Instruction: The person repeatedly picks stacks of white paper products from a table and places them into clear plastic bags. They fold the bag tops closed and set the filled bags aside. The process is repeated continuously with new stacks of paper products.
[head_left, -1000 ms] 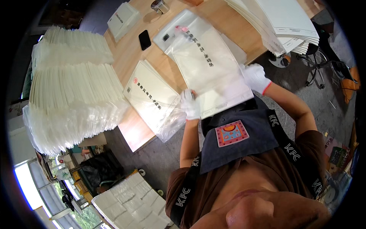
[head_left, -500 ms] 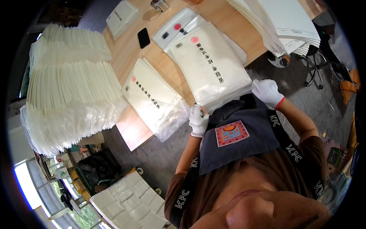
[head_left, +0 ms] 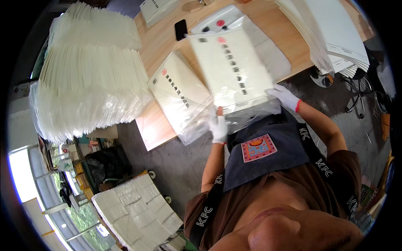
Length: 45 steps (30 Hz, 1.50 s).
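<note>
Cream packet (head_left: pixel 233 67): left hand (head_left: pixel 218 129), thumb forward, and right hand (head_left: pixel 284 97) grip its near corners.

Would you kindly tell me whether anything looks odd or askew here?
Yes: on the left hand, a fingertip looks bare although the rest is gloved in white. Nearby, loose wrap of a packet overhangs the table. I see no spill.

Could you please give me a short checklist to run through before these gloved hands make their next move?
1. Left hand at the cream packet's near left corner: ok.
2. Right hand at its near right corner: ok.
3. Firm grip on both sides: cannot tell; the undersides are hidden.
4. Neighbouring packet wholly on the table: not ok; its plastic end hangs past the edge.
5. Phone uncovered: ok.
</note>
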Tool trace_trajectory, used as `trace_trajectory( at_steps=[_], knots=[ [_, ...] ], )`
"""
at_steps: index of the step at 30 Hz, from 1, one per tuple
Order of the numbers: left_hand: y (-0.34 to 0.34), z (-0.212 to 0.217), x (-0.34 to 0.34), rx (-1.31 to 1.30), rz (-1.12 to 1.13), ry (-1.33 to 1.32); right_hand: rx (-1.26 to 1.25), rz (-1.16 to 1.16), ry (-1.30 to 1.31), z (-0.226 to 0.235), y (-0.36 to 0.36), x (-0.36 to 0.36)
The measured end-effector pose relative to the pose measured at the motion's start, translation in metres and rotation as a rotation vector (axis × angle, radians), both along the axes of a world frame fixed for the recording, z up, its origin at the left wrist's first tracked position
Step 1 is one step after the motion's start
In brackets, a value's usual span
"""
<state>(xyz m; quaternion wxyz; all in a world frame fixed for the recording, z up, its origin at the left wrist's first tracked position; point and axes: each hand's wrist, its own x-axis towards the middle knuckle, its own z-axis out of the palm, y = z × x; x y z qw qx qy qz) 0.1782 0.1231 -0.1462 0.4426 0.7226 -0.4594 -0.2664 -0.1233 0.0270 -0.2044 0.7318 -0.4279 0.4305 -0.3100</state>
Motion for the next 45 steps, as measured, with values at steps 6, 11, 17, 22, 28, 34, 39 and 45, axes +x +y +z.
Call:
trace_trajectory(
  at_steps=[6, 11, 17, 22, 28, 34, 39, 45],
  knots=[
    [0.040, 0.049, 0.135, -0.002, 0.319, 0.072, -0.154, 0.294, -0.012, 0.026, -0.050, 0.183],
    [0.053, -0.005, 0.211, 0.620, 0.096, -0.812, -0.096, 0.429, 0.399, 0.068, -0.030, 0.250],
    [0.012, 0.007, 0.164, 0.364, 0.254, -1.454, 0.154, 0.654, 0.004, 0.031, 0.016, 0.187],
    [-0.089, 0.051, 0.010, -0.188, -0.309, -0.584, 0.120, 0.638, 0.204, 0.025, 0.027, 0.117],
    [-0.156, 0.003, -0.114, -0.044, -0.735, -0.702, 0.023, 0.253, 0.240, 0.068, 0.027, 0.055],
    [-0.184, -0.012, -0.107, 0.008, -0.850, -0.538, 0.143, -0.182, 0.125, 0.051, 0.003, 0.012],
    [-0.196, 0.019, -0.107, 0.045, -0.833, -0.417, 0.013, -0.276, 0.282, 0.066, -0.054, 0.018],
    [-0.245, 0.090, -0.078, -0.296, -0.602, 0.692, -0.260, -0.077, 1.054, 0.016, -0.078, -0.012]
  ],
)
